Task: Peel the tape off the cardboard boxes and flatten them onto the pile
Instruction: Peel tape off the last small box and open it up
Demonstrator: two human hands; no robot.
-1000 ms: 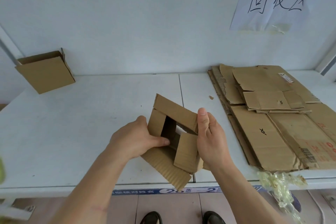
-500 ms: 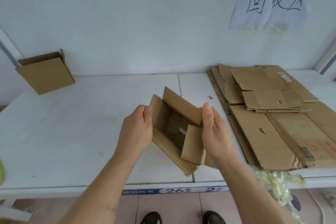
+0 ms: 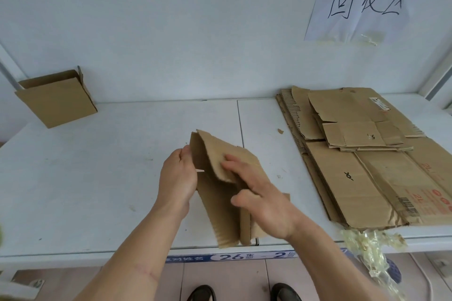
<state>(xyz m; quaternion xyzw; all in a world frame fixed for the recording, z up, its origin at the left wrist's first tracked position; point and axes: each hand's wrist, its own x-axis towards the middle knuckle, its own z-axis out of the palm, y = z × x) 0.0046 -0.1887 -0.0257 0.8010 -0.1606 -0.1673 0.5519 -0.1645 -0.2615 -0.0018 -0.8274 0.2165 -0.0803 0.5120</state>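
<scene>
Near the bench's (image 3: 97,178) front edge, the left hand (image 3: 177,178) pinches the collapsing box (image 3: 220,203); the right hand (image 3: 259,200) presses it with straight, spread fingers; the flattened pile (image 3: 367,166) lies at the right end.

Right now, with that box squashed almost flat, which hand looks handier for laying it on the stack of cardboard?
Probably the right hand. It lies spread on top of the flattened box and is on the same side as the pile. The left hand grips the box's far edge, away from the pile.
</scene>
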